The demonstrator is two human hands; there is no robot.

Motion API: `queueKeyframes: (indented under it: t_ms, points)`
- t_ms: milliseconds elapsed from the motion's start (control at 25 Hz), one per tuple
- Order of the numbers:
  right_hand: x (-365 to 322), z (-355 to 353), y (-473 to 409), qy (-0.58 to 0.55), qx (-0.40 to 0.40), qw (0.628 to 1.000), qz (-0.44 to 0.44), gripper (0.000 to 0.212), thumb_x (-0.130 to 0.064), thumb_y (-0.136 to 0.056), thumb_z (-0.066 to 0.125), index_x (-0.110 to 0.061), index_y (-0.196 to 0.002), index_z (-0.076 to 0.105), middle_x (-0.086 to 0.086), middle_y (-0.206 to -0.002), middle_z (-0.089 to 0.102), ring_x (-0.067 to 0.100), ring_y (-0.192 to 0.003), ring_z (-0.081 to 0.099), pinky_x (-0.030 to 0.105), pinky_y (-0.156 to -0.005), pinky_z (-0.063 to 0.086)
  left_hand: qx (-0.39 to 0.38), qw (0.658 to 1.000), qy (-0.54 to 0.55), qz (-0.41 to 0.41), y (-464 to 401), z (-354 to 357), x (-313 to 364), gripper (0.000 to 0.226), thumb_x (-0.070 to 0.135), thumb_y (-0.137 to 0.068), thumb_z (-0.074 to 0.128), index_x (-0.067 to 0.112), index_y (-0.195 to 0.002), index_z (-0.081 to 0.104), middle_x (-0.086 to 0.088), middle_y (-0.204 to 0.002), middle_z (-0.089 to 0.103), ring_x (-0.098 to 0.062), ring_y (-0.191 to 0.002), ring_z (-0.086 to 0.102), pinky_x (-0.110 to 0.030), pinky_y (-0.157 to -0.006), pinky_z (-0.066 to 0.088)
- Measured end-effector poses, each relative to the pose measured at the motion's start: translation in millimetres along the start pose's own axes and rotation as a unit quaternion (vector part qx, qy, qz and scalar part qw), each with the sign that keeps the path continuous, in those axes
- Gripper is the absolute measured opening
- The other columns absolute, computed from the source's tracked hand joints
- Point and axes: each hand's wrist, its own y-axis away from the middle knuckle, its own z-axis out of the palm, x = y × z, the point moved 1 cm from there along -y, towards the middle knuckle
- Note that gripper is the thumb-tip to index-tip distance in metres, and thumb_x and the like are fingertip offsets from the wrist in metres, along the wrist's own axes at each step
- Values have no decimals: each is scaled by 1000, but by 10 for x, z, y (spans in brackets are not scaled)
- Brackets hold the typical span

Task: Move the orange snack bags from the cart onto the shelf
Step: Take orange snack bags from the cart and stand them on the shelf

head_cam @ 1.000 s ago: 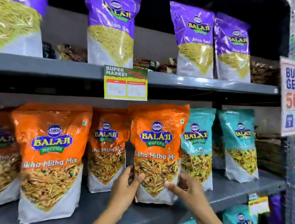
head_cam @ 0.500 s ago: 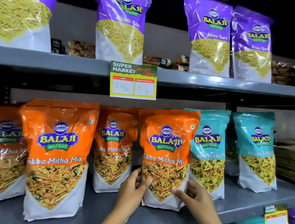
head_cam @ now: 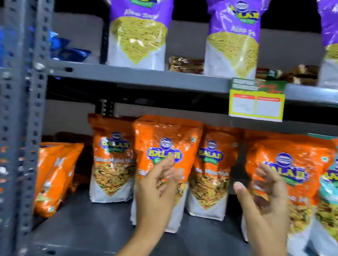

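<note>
Hands, left hand [head_cam: 158, 188] and right hand [head_cam: 266, 201], have let go of the orange bag [head_cam: 289, 164], now spread empty.

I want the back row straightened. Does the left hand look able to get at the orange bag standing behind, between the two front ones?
Probably yes. The left hand is open and empty, and the rear orange bag shows through an open gap between the front bags, with nothing across it.

Only one cam, head-worn, wide-angle, looking fwd and slightly down at the middle shelf [head_cam: 105, 234] from close range. It's facing the rack front-on, upright post [head_cam: 21, 107] at frame left, both forearms entering from the bottom edge. Frame is motion-blurred.
</note>
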Motion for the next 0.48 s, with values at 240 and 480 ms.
queueKeyframes:
  t_ms: [240,480]
  points:
    - [-201,1766,755,-47,-328,942,49,56,-23,-87,62,-41,-137,44,-25,-138,53,-6,-130,47,21,-108,40,207,977,-50,-12,-691,-1400,-385,30,13,-91,58,20,-120,58,3,-117,64,-6,-104,62,-3,-79,45]
    - [354,2907,981,9,-273,919,285,60,-3,-93,55,-11,-148,34,1,-147,44,24,-140,39,36,-114,34,182,918,-151,-317,-817,-1821,-1434,43,17,-96,46,1,-136,45,-24,-141,48,-38,-129,45,-40,-104,34]
